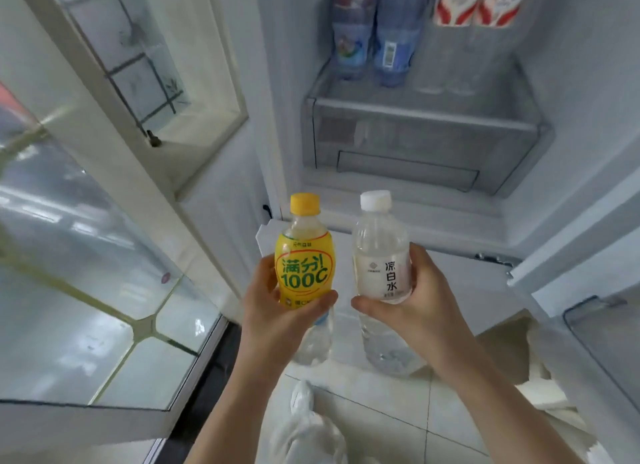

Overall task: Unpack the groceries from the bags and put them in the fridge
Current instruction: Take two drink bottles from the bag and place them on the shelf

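Open fridge (415, 200), pale interior; door shelf (422, 117) stocked with bottles (372, 38) and cartons (479, 1). White tiled floor (398, 404). Left hand (273, 311) grasping yellow-capped bottle (304, 256), upright; right hand (426, 301) grasping white-capped water bottle (381, 252), upright, both before fridge.

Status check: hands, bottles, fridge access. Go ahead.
Left hand grips yellow-label bottle; right hand grips clear water bottle. Both upright, in front of open fridge. Shelf holds bottles and cartons. Nothing blocking the way in.
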The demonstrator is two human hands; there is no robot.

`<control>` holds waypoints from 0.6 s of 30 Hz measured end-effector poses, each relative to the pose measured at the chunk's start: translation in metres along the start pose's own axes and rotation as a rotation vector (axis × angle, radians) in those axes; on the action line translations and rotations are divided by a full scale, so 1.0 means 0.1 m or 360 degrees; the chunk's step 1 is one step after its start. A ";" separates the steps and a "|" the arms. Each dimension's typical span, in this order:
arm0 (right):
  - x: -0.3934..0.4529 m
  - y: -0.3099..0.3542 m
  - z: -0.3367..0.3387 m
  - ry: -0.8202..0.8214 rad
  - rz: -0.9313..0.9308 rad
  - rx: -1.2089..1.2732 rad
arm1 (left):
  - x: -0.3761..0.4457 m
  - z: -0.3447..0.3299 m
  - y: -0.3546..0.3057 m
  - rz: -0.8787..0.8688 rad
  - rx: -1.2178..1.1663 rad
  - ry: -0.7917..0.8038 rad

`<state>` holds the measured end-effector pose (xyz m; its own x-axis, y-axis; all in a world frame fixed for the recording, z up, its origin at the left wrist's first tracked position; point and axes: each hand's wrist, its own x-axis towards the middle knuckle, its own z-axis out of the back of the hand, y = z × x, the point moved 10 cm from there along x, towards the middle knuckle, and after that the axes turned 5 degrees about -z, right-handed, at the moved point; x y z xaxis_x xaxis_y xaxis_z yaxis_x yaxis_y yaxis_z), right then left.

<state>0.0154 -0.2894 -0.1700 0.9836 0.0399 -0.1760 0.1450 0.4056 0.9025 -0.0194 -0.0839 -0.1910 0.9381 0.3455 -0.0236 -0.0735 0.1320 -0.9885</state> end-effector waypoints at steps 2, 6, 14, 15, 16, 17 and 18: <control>0.22 0.07 0.07 -0.0055 0.0000 0.0027 | 0.30 -0.11 -0.09 -0.0046 -0.0008 0.0063; 0.64 0.27 0.25 -0.0220 0.0009 0.0108 | 0.93 -0.32 -0.33 -0.0162 -0.0037 0.0188; 1.39 0.75 0.71 -0.0559 0.0075 0.0190 | 1.98 -0.72 -1.06 -0.0469 -0.0109 0.0372; 1.47 0.82 0.77 -0.0596 0.0101 0.0209 | 2.08 -0.78 -1.16 -0.0506 -0.0133 0.0370; 1.54 0.89 0.84 -0.0637 0.0134 0.0228 | 2.16 -0.84 -1.26 -0.0541 -0.0153 0.0365; 1.61 0.97 0.90 -0.0675 0.0171 0.0239 | 2.23 -0.90 -1.36 -0.0573 -0.0174 0.0363; 1.67 1.05 0.96 -0.0705 0.0209 0.0252 | 2.30 -0.96 -1.45 -0.0603 -0.0201 0.0363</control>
<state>0.2053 -0.3277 -0.0669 0.9408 -0.3250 0.0966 -0.0027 0.2776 0.9607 0.2392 -0.1125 -0.0676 0.9424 0.0797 0.3247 0.3176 0.0904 -0.9439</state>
